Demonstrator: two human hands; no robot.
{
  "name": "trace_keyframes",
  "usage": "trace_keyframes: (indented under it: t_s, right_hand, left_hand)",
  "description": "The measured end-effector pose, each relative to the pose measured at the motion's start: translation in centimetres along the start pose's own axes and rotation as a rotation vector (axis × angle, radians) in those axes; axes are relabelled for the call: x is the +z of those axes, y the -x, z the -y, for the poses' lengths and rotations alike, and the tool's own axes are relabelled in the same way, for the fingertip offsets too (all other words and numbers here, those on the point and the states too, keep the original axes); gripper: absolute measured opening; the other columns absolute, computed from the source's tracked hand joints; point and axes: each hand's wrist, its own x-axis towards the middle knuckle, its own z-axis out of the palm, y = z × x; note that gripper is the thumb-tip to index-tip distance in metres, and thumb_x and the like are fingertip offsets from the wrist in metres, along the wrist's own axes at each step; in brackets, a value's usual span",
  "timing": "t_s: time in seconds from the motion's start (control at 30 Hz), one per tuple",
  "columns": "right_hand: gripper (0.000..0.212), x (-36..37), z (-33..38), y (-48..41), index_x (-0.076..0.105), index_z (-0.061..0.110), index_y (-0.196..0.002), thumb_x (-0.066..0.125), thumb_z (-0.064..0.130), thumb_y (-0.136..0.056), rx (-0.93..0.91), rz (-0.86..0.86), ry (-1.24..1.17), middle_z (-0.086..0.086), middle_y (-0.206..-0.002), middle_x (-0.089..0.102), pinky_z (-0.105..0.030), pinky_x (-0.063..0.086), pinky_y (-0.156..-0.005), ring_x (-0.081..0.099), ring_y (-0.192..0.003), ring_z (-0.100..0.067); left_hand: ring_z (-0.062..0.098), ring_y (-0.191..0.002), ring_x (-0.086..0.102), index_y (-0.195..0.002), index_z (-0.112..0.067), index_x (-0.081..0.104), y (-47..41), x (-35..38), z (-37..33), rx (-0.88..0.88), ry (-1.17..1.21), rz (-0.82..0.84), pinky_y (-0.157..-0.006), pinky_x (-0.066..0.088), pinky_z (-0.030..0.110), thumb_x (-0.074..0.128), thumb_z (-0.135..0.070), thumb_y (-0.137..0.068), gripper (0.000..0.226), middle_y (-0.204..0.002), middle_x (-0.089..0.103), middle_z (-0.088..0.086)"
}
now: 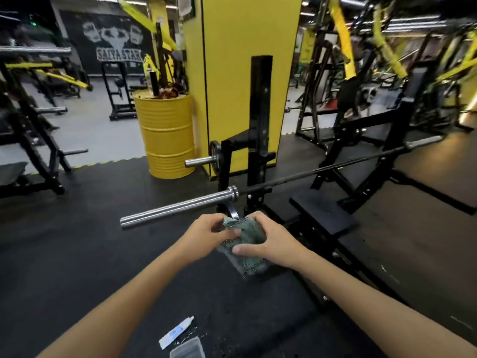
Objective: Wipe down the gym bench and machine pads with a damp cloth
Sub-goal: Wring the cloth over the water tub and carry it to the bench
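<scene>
Cloth: a teal-green cloth (247,242), bunched into a thick wad, is held between both hands in the middle of the view. It is off the floor, on the near side of the barbell's end and left of the bench pad.
Cloth axis: its long axis runs from the far upper left, by the left fingers, down to the near lower right. The lower end hangs free below the right thumb.
Left hand (206,235): it grips the upper left part of the cloth with fingers curled into the fabric. The palm faces right and the bare forearm comes in from the lower left corner.
Right hand (273,241): it holds the right side of the cloth. The fingers wrap over the top and the thumb lies flat across the front. The back of the hand faces up and the bare forearm comes in from the lower right corner.
Forearms: they converge in a V, with the wrists close together at the cloth.
Bench pad (324,213): a black, flat pad, right of the hands and apart from them. Its long axis runs from far left to near right.
Barbell (180,205): it rests on the black rack (260,112), with the chrome sleeve pointing to the near left and the dark shaft running to the far right above the bench pad.
Floor (77,254): black rubber matting. A white tube (176,332) and a clear plastic box (188,350) lie on it near the bottom edge.
Background: a yellow drum (169,135) stands beside a yellow pillar (245,60).
</scene>
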Motion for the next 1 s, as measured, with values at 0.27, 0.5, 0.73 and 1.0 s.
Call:
trace_keyframes:
  t_s: [0.27,0.5,0.73,1.0]
  right_hand:
    - [0.016,-6.4,-2.2,6.0,0.06,0.032,-0.082,0.075,0.029,-0.085,0.025,-0.377,0.171,0.011,-0.072,0.06,-0.027,0.04,-0.062,0.055,-0.069,-0.006]
    - [0.02,-13.0,-6.4,12.6,0.068,0.004,-0.1,0.051,0.014,-0.098,0.242,-0.515,-0.177,0.002,-0.082,0.064,-0.026,0.045,-0.067,0.057,-0.074,-0.01]
    - [0.034,-19.9,-9.0,19.5,0.06,0.01,-0.117,0.05,0.04,-0.102,0.272,-0.585,-0.549,-0.004,-0.104,0.068,-0.026,0.054,-0.071,0.067,-0.085,-0.015]
    - [0.048,-30.9,-14.1,27.2,0.064,0.021,-0.114,0.085,0.026,-0.071,0.241,-0.612,-0.132,0.001,-0.109,0.068,-0.031,0.053,-0.088,0.065,-0.098,-0.012]
  left_hand:
    - [0.005,-0.05,0.041,-0.066,-0.013,0.062,-4.3,6.6,-7.6,0.058,-0.056,0.275,-0.048,0.036,0.014,0.067,-0.04,-0.09,0.036,-0.063,0.043,0.004]
    - [0.008,-0.077,0.067,-0.089,-0.007,0.073,-7.6,12.7,-12.8,0.141,-0.101,0.503,-0.071,0.051,0.022,0.079,-0.017,-0.083,0.013,-0.079,0.073,0.001]
    - [0.004,-0.066,0.06,-0.083,-0.009,0.072,-11.5,22.7,-18.9,0.264,-0.072,0.565,-0.062,0.045,0.017,0.072,-0.021,-0.091,0.014,-0.071,0.067,-0.005]
    - [0.0,-0.056,0.047,-0.08,-0.006,0.067,-15.0,35.6,-26.0,0.438,-0.053,0.693,-0.056,0.036,0.015,0.061,-0.023,-0.098,0.026,-0.064,0.053,-0.006]
